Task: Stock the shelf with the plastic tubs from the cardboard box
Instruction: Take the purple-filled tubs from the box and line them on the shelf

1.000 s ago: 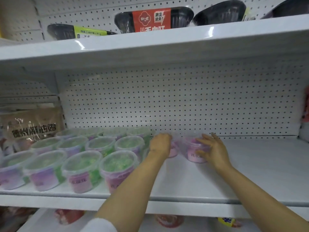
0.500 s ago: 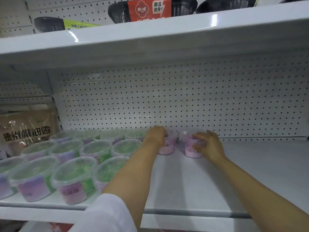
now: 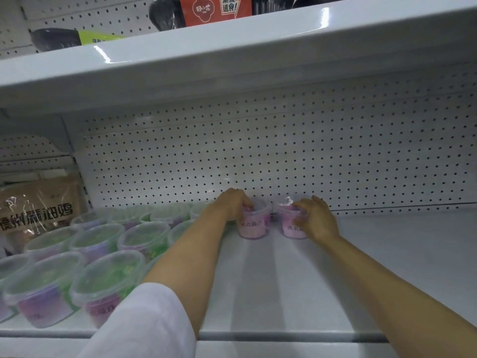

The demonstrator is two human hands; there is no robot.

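Two clear plastic tubs with pink labels stand side by side at the back of the white shelf point(image 3: 335, 293), close to the pegboard wall. My left hand point(image 3: 231, 204) grips the left pink tub point(image 3: 254, 226) from its left side and top. My right hand point(image 3: 316, 219) holds the right pink tub point(image 3: 291, 226) with fingers curled over its lid and right side. Several tubs with green contents and purple labels point(image 3: 103, 280) fill the shelf's left part in rows. The cardboard box is out of view.
A brown food packet point(image 3: 38, 208) stands in the neighbouring bay at far left. The upper shelf point(image 3: 232, 55) overhangs low, carrying black bowls point(image 3: 165, 14) with red and green sleeves. Bare shelf surface stretches to the right of the pink tubs.
Both hands have pushed the two pink tubs from mid-shelf back toward the pegboard wall. My view has moved closer and lower under the upper shelf.
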